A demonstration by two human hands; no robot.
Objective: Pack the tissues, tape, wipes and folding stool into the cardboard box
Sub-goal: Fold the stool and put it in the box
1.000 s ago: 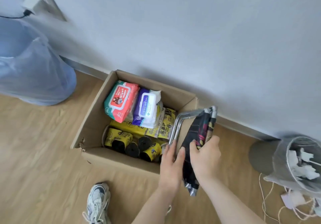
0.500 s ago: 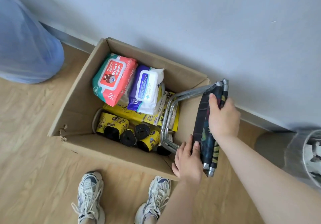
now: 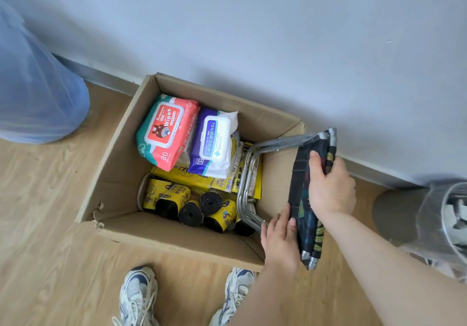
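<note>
Stool [image 3: 302,194], folded, is gripped by right hand [image 3: 331,189] and left hand [image 3: 280,239] at the cardboard box's [image 3: 121,163] right edge.

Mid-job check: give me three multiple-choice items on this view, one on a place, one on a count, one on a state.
1. The folding stool sits at the cardboard box's:
A. left side
B. right side
C. middle

2. Wipes packs standing at the back:
A. one
B. two
C. four

3. The stool is:
A. folded, part in
B. unfolded
C. fully inside

Answers:
1 B: its metal legs dip in by the right wall.
2 B: red wipes pack and purple wipes pack.
3 A: left hand and right hand grip its fabric above the rim.
</note>
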